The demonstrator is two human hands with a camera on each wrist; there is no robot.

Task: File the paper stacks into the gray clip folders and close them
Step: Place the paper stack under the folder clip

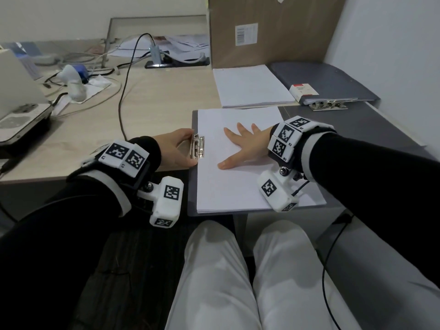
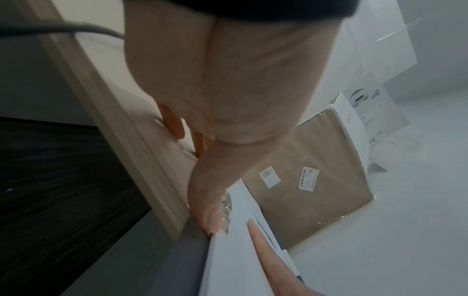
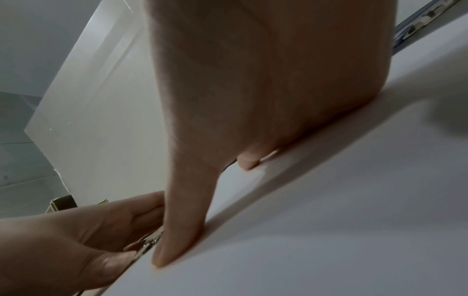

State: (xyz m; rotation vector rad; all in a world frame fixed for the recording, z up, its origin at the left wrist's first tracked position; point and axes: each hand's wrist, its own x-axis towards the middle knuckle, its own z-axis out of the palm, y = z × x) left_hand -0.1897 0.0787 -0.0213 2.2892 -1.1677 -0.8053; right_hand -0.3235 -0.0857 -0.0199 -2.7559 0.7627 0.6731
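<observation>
An open gray clip folder (image 1: 194,186) lies at the desk's front edge, and a white paper stack (image 1: 228,184) lies in it. My left hand (image 1: 176,148) curls around the metal clip (image 1: 198,148) at the folder's left edge, thumb and fingers pinching it. In the left wrist view the left thumb (image 2: 207,212) sits against the clip (image 2: 226,210). My right hand (image 1: 242,146) lies flat on the paper stack (image 3: 329,220), fingers spread, pressing it down. A second paper stack (image 1: 250,86) lies behind. A shut gray folder (image 1: 333,79) with its own clip (image 1: 327,106) lies at the back right.
A large cardboard box (image 1: 262,27) stands behind the papers. A small red-and-white box (image 1: 303,91) rests on the far folder. Cables (image 1: 123,91), a white handheld device (image 1: 73,84) and a laptop (image 1: 16,108) fill the desk's left side. My knees (image 1: 238,270) are below the desk edge.
</observation>
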